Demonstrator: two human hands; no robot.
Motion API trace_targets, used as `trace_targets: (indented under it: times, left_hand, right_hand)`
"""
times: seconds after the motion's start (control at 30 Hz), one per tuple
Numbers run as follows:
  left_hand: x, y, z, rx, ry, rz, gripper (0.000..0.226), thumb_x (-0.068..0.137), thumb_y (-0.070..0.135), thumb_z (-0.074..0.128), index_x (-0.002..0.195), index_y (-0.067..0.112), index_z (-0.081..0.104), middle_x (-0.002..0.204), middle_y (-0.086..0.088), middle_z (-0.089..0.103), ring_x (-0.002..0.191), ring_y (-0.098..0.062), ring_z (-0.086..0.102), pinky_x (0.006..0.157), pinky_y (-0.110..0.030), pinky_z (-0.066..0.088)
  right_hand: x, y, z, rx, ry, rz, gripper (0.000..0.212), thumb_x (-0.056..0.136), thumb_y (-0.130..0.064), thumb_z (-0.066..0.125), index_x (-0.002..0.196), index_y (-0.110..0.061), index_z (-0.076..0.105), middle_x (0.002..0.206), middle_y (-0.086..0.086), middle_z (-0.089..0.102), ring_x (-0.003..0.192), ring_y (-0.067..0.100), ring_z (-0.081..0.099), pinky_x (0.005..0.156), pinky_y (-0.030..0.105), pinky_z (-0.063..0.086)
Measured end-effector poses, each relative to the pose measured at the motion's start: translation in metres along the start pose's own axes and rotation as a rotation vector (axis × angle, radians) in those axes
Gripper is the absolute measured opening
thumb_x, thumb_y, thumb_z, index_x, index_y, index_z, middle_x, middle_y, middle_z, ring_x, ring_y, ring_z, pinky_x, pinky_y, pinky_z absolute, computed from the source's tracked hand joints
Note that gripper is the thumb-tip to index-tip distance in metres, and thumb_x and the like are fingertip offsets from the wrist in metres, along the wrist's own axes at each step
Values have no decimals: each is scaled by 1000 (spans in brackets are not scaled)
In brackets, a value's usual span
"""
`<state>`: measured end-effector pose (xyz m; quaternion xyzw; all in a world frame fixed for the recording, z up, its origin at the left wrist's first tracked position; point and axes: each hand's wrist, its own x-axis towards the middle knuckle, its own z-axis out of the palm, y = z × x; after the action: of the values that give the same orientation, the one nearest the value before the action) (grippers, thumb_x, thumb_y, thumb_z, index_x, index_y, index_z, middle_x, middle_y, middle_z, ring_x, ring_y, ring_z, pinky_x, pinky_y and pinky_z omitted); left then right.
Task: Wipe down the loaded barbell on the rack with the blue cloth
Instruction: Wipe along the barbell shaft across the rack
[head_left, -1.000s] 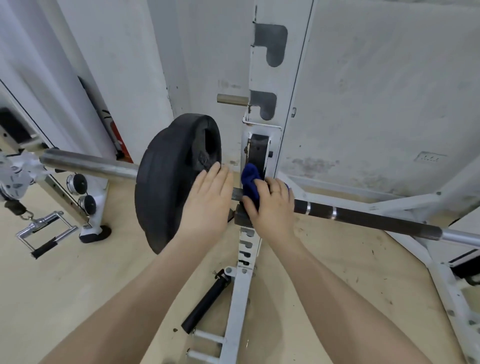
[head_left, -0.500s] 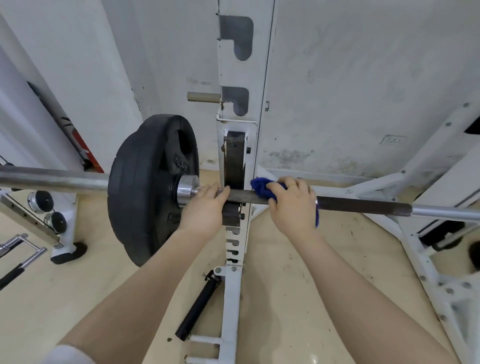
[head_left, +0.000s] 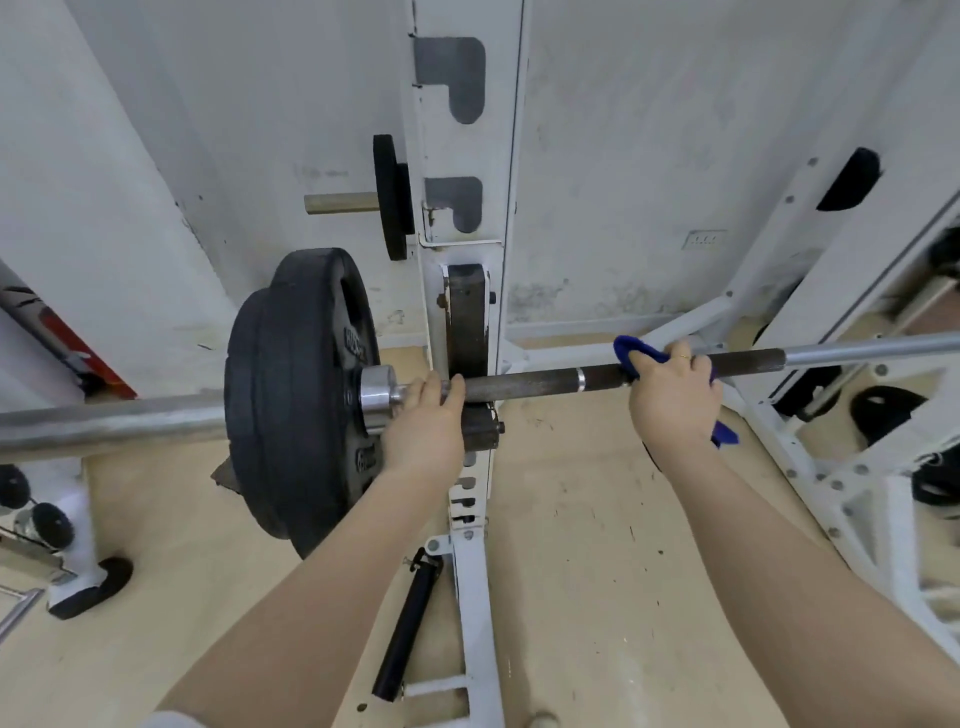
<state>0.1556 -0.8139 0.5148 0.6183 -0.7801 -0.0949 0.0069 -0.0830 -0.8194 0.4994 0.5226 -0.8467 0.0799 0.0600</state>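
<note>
The barbell runs across the middle of the frame: a dark, rough-looking shaft section with a bright ring, turning to smooth silver steel toward the right edge, and a thick grey sleeve reaching the left edge. A matte black round plate sits on it left of centre, against a shiny collar. The bar rests in a worn, rusty hook on the white painted rack upright, whose paint is chipped.

The blue cloth, soft and bunched, wraps the shaft right of centre, with a tail hanging below the wrist. Half a second ago it sat close to the upright; it is now well to the right along the bar.

The right hand has its grip clenched round cloth and bar together. The left hand curls over the shaft between collar and upright, as before.

A black cylindrical handle lies on the scuffed beige floor at lower centre.
</note>
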Motion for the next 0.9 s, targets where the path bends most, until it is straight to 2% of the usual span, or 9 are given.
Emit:
trace_targets:
  times: [0.1,0.2,0.33,0.43,0.63,0.7,0.8,0.9]
  left_hand:
    - [1,-6,-1,-12,8,48,70,87,4,45,146,16,10,155,-10,10,141,-28,9,106,-44,34]
    - [-1,-6,-2,-70,71,101,67,85,1,47,144,11,17,151,-11,22,136,-28,22,107,-40,31]
    - [2,15,-4,-197,160,246,66,85,-9,39,144,13,20,153,-5,21,141,-21,16,113,-33,20]
    - [15,44,-4,-237,179,321,61,87,-8,35,143,14,24,153,-4,23,141,-18,15,113,-27,15]
    - [40,104,13,-219,103,309,61,89,-4,33,145,16,19,155,-3,17,143,-20,11,114,-31,14]
    - [49,124,21,-176,136,306,63,89,-2,33,146,17,14,156,-1,15,143,-20,8,115,-30,8]
    - [58,156,39,-82,180,267,62,89,4,35,146,16,12,155,-3,17,143,-22,10,116,-34,7]
    - [60,177,50,-20,206,205,63,81,6,46,141,12,28,147,-9,34,136,-29,28,114,-41,19]
  right_hand:
    - [-19,-34,6,106,15,-84,38,89,-4,41,122,-17,52,125,13,38,108,31,37,73,38,40]
    - [-40,-58,13,195,31,-254,46,87,-2,43,129,-20,48,125,12,39,106,32,38,80,39,42]
    - [-31,-37,18,138,91,-387,55,84,-4,51,133,-29,46,122,11,46,101,33,43,80,42,41]
    - [-5,10,15,51,84,-277,55,89,-7,46,136,-34,40,127,9,42,107,32,40,84,41,37]
    - [44,107,10,48,26,137,45,92,-8,37,132,-29,43,121,14,42,107,35,38,84,44,36]
    - [49,103,8,18,16,61,37,93,-12,40,127,-23,47,120,16,43,109,36,39,82,43,39]
    - [35,77,7,98,-9,-222,40,91,-13,42,130,-17,46,124,15,43,111,36,40,86,44,42]
    - [18,74,11,188,5,-455,50,91,-20,48,140,-21,38,127,13,45,108,33,46,86,42,41]
